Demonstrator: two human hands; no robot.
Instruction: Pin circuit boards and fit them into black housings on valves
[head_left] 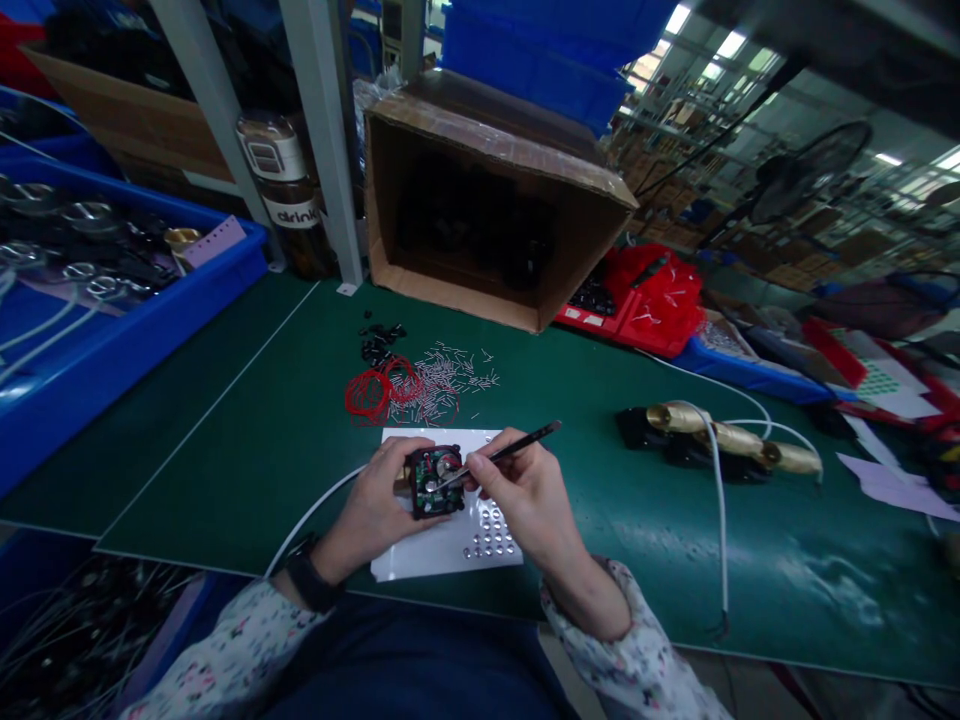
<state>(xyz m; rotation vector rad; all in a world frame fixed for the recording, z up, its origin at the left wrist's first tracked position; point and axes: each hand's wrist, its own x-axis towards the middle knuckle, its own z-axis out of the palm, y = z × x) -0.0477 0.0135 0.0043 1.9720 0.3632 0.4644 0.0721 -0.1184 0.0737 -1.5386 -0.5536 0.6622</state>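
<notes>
We gripped a circuit board (pixel 436 481), likely light and fragile, by its edges in our left hand (pixel 375 503); our right hand (pixel 527 497) pinched a slim tool (pixel 512 449).

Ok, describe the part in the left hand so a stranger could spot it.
On the green mat, find the white sheet. Above it the left hand grips a black casing with a green board inside, probed by the tool in the right hand. It alone shows a circuit board; the red wires and pins beyond lie loose.
</notes>
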